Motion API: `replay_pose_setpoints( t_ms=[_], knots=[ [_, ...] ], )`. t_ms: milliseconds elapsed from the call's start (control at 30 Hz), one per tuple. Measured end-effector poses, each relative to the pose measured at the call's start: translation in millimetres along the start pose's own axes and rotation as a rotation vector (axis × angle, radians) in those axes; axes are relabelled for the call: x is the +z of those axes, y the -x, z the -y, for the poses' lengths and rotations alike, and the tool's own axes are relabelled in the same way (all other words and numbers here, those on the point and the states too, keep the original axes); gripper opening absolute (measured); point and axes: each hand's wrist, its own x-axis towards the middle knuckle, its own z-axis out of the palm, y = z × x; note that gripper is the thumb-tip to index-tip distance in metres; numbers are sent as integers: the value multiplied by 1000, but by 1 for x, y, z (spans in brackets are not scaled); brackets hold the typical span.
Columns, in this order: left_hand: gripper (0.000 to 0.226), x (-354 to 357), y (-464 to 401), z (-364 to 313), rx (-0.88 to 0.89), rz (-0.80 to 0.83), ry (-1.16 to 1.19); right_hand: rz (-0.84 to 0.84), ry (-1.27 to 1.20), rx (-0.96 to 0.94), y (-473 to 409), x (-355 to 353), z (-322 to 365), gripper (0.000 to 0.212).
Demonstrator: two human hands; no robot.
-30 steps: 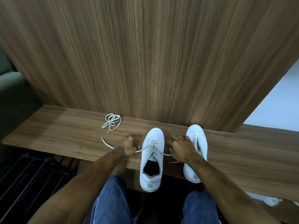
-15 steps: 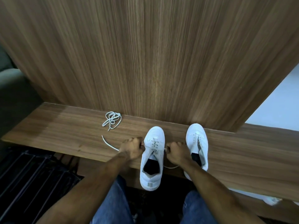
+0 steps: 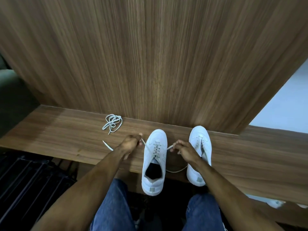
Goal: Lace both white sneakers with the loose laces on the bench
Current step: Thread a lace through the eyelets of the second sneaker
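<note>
A person looks down at a long wooden desk (image 3: 58, 135) set against a wood-grain wall panel (image 3: 150, 55). 2 white sneakers stand on it, toes to the wall and heels overhanging the near edge. The left sneaker (image 3: 155, 164) sits between the person's forearms, with a lace (image 3: 156, 150) crossed through several of its eyelets. The right sneaker (image 3: 199, 140) stands just beside it and appears unlaced, though its eyelets are too small to read with certainty.

The left hand (image 3: 130, 143) is closed in a pinch on 1 end of the lace, drawn out to the left of the shoe. The right hand (image 3: 184, 150) is closed in a pinch on the other end, drawn out to the right. Both strands run taut from the eyelets to the fingers. Slack from the right strand loops down between the 2 shoes, and a loose tip lies on the desk left of the left forearm.

A second lace (image 3: 112, 123) lies bundled in a small coil near the wall, well apart from both shoes and to their left.

The laces look thin, soft and limp, likely to slip back through an eyelet if released, so the stiff tip is probably the best place to hold. The sneakers seem light and may slide when pulled.
</note>
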Motion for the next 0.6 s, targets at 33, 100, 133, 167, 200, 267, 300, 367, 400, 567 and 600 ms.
replay_pose_setpoints(
  t_ms=[33, 100, 133, 167, 200, 267, 300, 367, 400, 567, 600],
  knots=[
    [32, 7, -3, -3, -42, -5, 140, -12, -103, -6, 1, 3, 7, 30],
    [29, 22, -7, -7, -96, -39, 419, -43, -309, 7, -1, 12, 18, 27],
    [27, 30, -3, -12, -124, -49, 510, -49, -433, 35, -4, 17, 20, 26],
    [24, 40, 2, -14, -141, -42, 537, -47, -548, 59, -7, 22, 22, 25],
    [21, 47, 2, -13, -158, -41, 578, -51, -652, 76, -10, 26, 25, 24],
    [14, 60, 10, -10, -180, 3, 592, -69, -788, 105, -12, 33, 30, 22],
    [9, 65, 13, -7, -173, 30, 576, -69, -829, 113, -13, 35, 32, 21],
    [24, 69, 11, 2, -133, 33, 596, -105, -871, 133, -15, 38, 35, 21],
    [34, 67, 12, 5, -139, 17, 604, -134, -858, 141, -18, 38, 34, 22],
    [41, 54, 7, 23, -41, -67, 257, -277, -610, 159, -23, 24, 17, 28],
    [49, 55, 7, 25, 7, -57, 198, -291, -585, 184, -23, 22, 11, 28]
  ],
)
